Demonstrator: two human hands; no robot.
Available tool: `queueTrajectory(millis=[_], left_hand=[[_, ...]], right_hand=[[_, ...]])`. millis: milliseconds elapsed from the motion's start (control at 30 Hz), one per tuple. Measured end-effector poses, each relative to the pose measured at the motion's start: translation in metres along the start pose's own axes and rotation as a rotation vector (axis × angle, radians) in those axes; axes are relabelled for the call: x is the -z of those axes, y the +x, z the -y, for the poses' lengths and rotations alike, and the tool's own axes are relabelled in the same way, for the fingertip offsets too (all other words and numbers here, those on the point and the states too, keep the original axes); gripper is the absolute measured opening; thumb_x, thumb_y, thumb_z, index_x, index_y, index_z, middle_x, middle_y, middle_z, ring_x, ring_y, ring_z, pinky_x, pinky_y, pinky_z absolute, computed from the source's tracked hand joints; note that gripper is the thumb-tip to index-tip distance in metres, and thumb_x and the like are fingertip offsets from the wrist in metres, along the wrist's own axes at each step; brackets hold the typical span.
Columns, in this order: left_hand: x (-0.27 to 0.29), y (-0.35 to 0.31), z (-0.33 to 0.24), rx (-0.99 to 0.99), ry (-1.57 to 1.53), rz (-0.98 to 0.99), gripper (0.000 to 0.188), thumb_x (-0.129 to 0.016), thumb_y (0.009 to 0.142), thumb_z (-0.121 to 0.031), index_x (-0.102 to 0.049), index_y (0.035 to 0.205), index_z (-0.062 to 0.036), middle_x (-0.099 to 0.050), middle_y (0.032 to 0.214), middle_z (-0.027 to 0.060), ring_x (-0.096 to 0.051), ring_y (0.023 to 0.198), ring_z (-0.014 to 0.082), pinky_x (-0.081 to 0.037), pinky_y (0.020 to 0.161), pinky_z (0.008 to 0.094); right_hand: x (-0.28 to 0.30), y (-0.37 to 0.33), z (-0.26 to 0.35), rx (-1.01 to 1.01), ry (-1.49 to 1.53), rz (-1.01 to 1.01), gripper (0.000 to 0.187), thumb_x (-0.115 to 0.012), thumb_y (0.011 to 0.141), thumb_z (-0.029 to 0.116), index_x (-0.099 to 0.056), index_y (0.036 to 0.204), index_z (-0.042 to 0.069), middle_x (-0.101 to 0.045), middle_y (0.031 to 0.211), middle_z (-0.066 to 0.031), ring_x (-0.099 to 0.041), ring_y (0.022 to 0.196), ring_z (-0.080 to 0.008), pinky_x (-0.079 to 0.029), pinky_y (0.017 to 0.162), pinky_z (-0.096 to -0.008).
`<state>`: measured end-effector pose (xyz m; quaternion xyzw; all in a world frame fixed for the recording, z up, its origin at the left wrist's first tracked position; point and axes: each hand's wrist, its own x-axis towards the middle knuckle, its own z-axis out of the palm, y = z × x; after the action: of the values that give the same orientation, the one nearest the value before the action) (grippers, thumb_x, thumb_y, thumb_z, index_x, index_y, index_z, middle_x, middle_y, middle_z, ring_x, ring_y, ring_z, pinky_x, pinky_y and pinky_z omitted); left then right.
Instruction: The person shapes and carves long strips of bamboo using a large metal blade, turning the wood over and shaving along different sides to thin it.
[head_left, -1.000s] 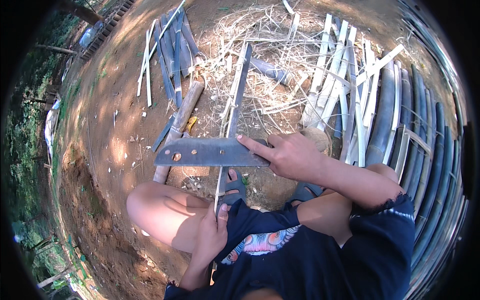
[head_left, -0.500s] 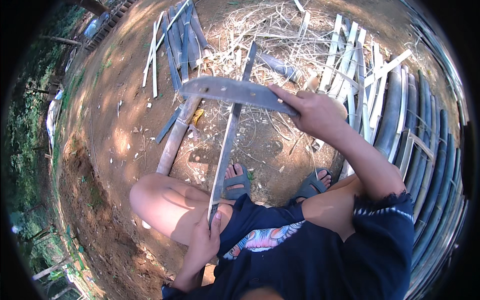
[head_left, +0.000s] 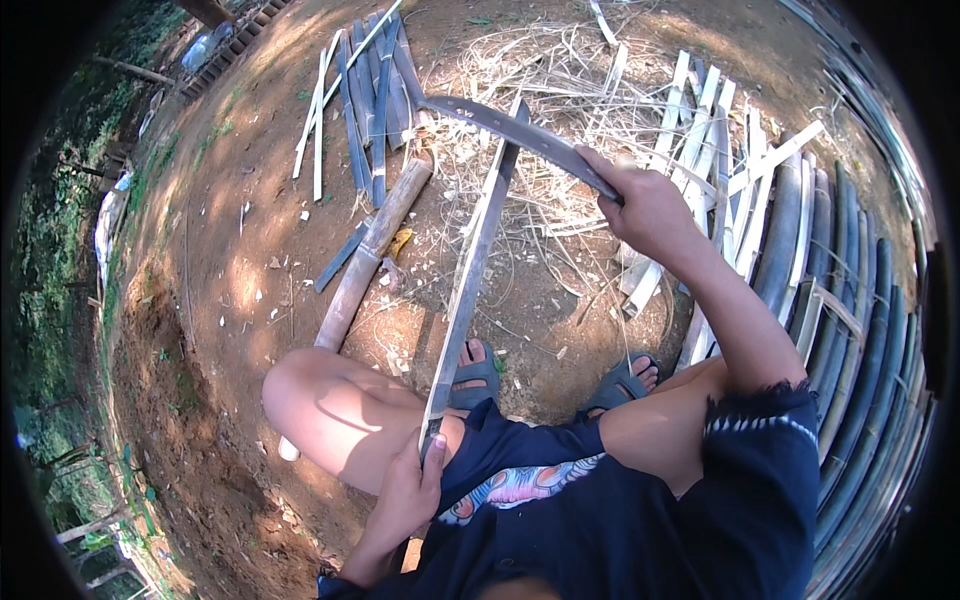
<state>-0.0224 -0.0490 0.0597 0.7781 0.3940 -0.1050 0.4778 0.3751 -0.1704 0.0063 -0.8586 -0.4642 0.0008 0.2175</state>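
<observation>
My left hand [head_left: 408,485] is closed around the near end of a long bamboo strip [head_left: 464,285], beside my left thigh. The strip slants up and away from me, its far part over the ground between my knees and the shavings. My right hand [head_left: 648,212] grips a machete [head_left: 515,130] at its right end. The blade points left, lying across the strip close to its far end and seen nearly edge-on. Whether the blade touches the strip or passes just above it, I cannot tell. Fingers hide most of the machete's handle.
A thick bamboo pole [head_left: 375,250] lies left of the strip. Beyond it are dark split pieces [head_left: 372,110]. Curly shavings [head_left: 540,75] cover the far ground. Pale split bamboo [head_left: 700,130] and whole poles [head_left: 860,300] are stacked on the right. My sandalled feet [head_left: 472,375] rest below.
The machete has moved away from me toward the strip's far end, and its blade has turned from broadside to nearly edge-on. My left hand keeps its hold on the strip.
</observation>
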Motion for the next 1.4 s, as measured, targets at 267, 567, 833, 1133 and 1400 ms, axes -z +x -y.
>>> queueTrajectory(millis=[267,567,833,1133,1400], left_hand=[[-0.014,0.011,0.023,0.007,-0.376,-0.009,0.03,-0.043,0.109,-0.031,-0.053,0.102,-0.0036,-0.048,0.068,-0.0021,-0.041,0.054,0.0053,-0.033,0.047,0.0243],[-0.011,0.061,-0.003,-0.136,-0.005,-0.13,0.034,-0.052,0.104,-0.025,-0.055,0.116,0.0061,-0.066,0.087,0.0201,-0.064,0.079,0.0285,-0.049,0.072,0.0402],[-0.021,0.038,-0.019,-0.238,-0.119,-0.193,0.018,-0.062,0.099,-0.014,-0.055,0.107,0.0008,-0.058,0.08,0.009,-0.055,0.074,0.0148,-0.044,0.066,0.0311],[-0.008,0.034,-0.008,-0.3,-0.038,-0.225,0.012,-0.058,0.102,-0.012,-0.056,0.108,-0.0022,-0.053,0.081,-0.0015,-0.048,0.075,0.0047,-0.04,0.067,0.0234],[0.015,0.013,-0.033,-0.205,-0.103,-0.097,0.011,-0.055,0.103,-0.008,-0.05,0.111,-0.0027,-0.045,0.076,-0.0064,-0.041,0.067,-0.0004,-0.033,0.058,0.02]], right_hand=[[-0.005,-0.026,0.046,0.125,0.07,0.02,0.066,-0.069,0.084,0.018,-0.049,0.147,0.02,-0.065,0.076,-0.0153,-0.067,0.065,-0.0347,-0.055,0.062,-0.0453],[-0.011,-0.084,0.109,0.479,0.026,0.213,0.068,-0.063,0.084,0.016,-0.047,0.15,0.019,-0.061,0.075,-0.0105,-0.065,0.058,-0.0268,-0.053,0.05,-0.0398],[-0.008,-0.043,0.047,0.196,-0.014,0.021,0.063,-0.069,0.087,0.017,-0.05,0.147,0.021,-0.059,0.072,-0.0105,-0.062,0.058,-0.028,-0.052,0.054,-0.0418],[-0.006,-0.061,0.08,0.502,-0.02,-0.031,0.07,-0.073,0.079,0.016,-0.053,0.146,0.023,-0.052,0.065,-0.0051,-0.059,0.056,-0.0209,-0.048,0.052,-0.037],[0.014,-0.027,0.047,0.53,-0.164,-0.29,0.07,-0.077,0.074,0.017,-0.059,0.141,0.023,-0.041,0.066,-0.0014,-0.053,0.056,-0.0174,-0.044,0.053,-0.0362]])
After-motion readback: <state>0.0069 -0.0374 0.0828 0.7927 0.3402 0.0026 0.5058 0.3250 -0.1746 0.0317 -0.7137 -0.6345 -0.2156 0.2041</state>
